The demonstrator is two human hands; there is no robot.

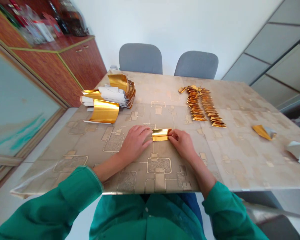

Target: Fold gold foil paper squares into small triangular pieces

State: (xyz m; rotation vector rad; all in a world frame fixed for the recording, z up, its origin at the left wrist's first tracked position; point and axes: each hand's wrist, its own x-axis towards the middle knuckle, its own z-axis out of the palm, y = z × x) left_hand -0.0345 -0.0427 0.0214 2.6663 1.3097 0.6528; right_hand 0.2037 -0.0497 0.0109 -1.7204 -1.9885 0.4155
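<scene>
A small piece of gold foil paper [161,135], folded into a narrow strip with a crease along its length, lies on the table in front of me. At its left end, my left hand [136,141] grips the edge between thumb and fingers. My right hand [182,142] pinches the right end, with its fingers curled in. Up and to the left rests a thick stack of gold foil sheets with white backs [115,95]; one curled gold sheet [105,111] stands out at its front. Two rows of folded gold foil pieces [196,103] lie to the upper right.
A patterned cloth covers the table [160,166]. Crumpled gold paper [262,132] and a white scrap [298,153] lie at the right. Two grey chairs [140,58] stand along the far edge by the wall. A wooden cabinet [77,56] holding bottles and bags stands at the left.
</scene>
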